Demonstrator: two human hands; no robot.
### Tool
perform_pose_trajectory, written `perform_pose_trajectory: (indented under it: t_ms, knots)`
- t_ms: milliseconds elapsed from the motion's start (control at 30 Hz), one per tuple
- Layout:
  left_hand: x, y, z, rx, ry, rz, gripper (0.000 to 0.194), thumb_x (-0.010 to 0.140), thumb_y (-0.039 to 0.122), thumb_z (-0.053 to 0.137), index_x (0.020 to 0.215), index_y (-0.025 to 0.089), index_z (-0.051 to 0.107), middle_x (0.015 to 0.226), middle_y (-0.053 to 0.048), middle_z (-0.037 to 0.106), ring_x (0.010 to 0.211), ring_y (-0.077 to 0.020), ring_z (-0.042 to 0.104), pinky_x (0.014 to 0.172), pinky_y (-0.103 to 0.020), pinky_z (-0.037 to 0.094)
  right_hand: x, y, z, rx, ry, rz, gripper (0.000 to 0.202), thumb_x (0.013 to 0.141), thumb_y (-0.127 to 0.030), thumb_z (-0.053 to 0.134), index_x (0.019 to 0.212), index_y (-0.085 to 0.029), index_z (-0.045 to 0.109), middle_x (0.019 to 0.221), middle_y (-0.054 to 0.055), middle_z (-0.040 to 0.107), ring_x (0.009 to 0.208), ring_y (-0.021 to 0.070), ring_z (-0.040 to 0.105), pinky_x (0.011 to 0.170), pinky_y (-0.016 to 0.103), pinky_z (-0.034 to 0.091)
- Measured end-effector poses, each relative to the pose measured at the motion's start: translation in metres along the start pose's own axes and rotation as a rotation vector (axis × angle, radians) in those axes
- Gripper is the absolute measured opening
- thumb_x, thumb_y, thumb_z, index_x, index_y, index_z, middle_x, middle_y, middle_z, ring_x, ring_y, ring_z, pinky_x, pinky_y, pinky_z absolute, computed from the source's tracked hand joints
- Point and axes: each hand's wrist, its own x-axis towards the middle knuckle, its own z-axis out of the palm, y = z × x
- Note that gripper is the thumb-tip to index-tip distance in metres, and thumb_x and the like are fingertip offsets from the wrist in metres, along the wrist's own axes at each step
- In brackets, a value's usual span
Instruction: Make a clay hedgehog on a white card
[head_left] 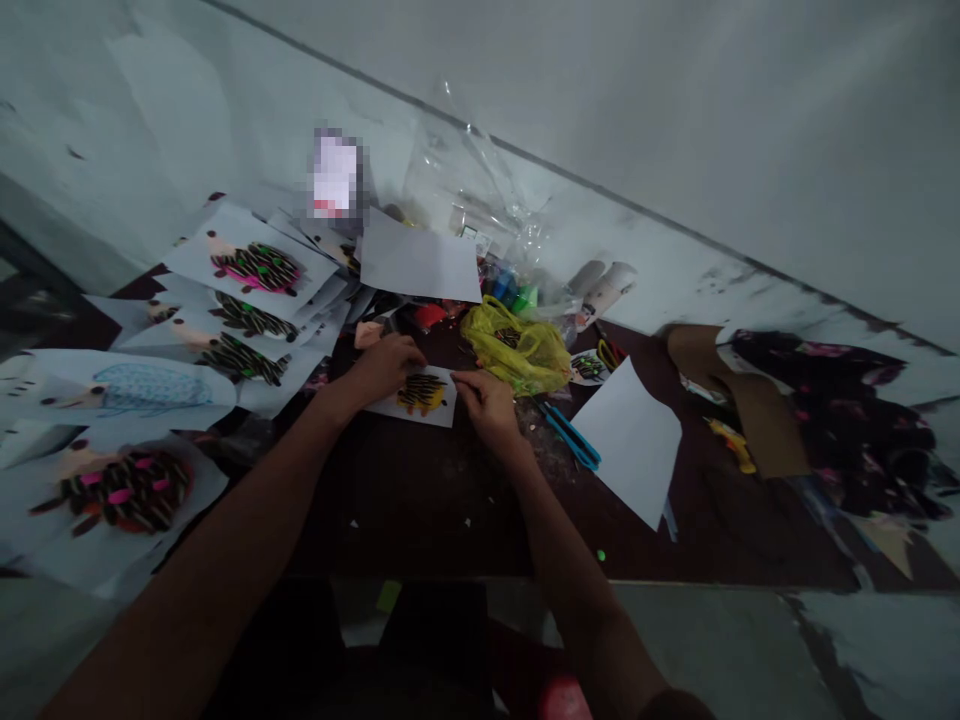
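A small white card (444,413) lies on the dark table between my hands, bearing a hedgehog figure (421,393) with a yellow body and dark striped, seed-like spines. My left hand (386,370) is curled over the card's upper left part and hides it; what its fingers hold cannot be seen. At the upper right corner, my right hand (486,402) has its fingertips pinched together on the card's edge. Just beyond the right hand sits a yellow plastic bag (517,350) with striped seeds showing on it. Pinkish clay (368,334) is beside the left hand.
Overlapping sheets with hedgehog pictures (259,268) cover the left side. Blue-handled scissors (571,436) lie by a blank white sheet (630,440) on the right. Clear plastic packaging (472,180) leans on the wall. Dark floral cloth (847,420) and brown cardboard (769,420) are far right.
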Motion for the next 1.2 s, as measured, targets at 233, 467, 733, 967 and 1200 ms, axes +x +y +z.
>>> perform_pose_trajectory:
  t_ms: [233, 467, 733, 967, 1200]
  knots:
    - [0.000, -0.004, 0.002, 0.032, -0.012, -0.006, 0.038, 0.080, 0.004, 0.050, 0.100, 0.016, 0.080, 0.104, -0.009, 0.074, 0.100, -0.0223, 0.065, 0.095, -0.035, 0.050, -0.005, -0.003, 0.005, -0.117, -0.036, -0.003, 0.017, 0.096, -0.019, 0.062, 0.099, -0.022, 0.079, 0.097, 0.005, 0.076, 0.096, 0.0196, 0.069, 0.088, 0.028, 0.051]
    - [0.001, -0.004, 0.005, 0.066, -0.008, -0.012, 0.038, 0.078, 0.004, 0.052, 0.100, 0.017, 0.080, 0.105, -0.010, 0.074, 0.101, -0.0238, 0.066, 0.094, -0.036, 0.051, -0.004, -0.004, 0.007, -0.137, -0.004, 0.003, 0.021, 0.096, -0.018, 0.059, 0.101, -0.022, 0.079, 0.101, 0.006, 0.075, 0.094, 0.0187, 0.068, 0.086, 0.028, 0.050]
    - [0.001, -0.003, 0.005, 0.090, 0.022, -0.011, 0.036, 0.079, 0.007, 0.053, 0.098, 0.019, 0.080, 0.101, -0.008, 0.074, 0.100, -0.0233, 0.065, 0.091, -0.036, 0.050, -0.004, -0.006, 0.011, -0.170, 0.020, -0.011, 0.018, 0.096, -0.019, 0.059, 0.098, -0.022, 0.077, 0.096, 0.005, 0.074, 0.089, 0.0188, 0.067, 0.081, 0.027, 0.048]
    - [0.001, -0.005, 0.007, 0.075, 0.034, 0.010, 0.034, 0.080, 0.008, 0.054, 0.099, 0.020, 0.080, 0.103, -0.009, 0.074, 0.100, -0.0233, 0.065, 0.091, -0.036, 0.050, -0.003, -0.005, 0.014, -0.242, -0.019, -0.027, 0.019, 0.097, -0.019, 0.058, 0.097, -0.020, 0.076, 0.094, 0.006, 0.073, 0.089, 0.0188, 0.067, 0.080, 0.026, 0.046]
    - [0.001, -0.003, 0.004, 0.080, 0.023, 0.001, 0.036, 0.078, 0.007, 0.054, 0.099, 0.021, 0.080, 0.102, -0.008, 0.074, 0.101, -0.0229, 0.065, 0.094, -0.035, 0.049, -0.002, -0.007, 0.014, -0.314, -0.055, -0.050, 0.022, 0.101, -0.020, 0.054, 0.097, -0.020, 0.075, 0.093, 0.005, 0.070, 0.088, 0.0174, 0.064, 0.079, 0.024, 0.044]
